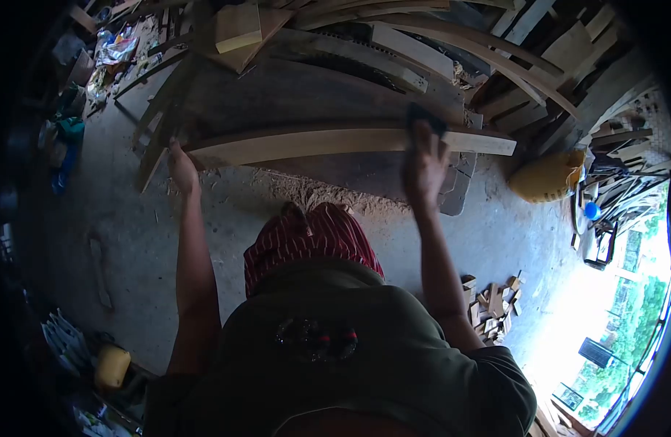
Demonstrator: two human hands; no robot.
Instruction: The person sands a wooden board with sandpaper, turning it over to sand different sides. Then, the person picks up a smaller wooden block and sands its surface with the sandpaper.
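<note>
A long pale wooden plank (306, 145) lies across the dark work board (277, 91). At the plank's left end my left hand (183, 170) is closed around it, its thumb toward the near face. My right hand (426, 166) is over the right part of the plank, closed on a dark flat pad (425, 118) that touches the plank's upper edge. This hand is slightly blurred, and the pad's exact kind cannot be made out. Wood shavings (328, 194) are heaped along the near edge of the board.
Curved wooden pieces (481, 47) pile up beyond the board, with a wooden block (238, 28) at the far left. A yellow container (543, 180) sits to the right. Offcuts (494, 306) lie on the concrete floor (131, 233); another yellow container (112, 365) stands lower left.
</note>
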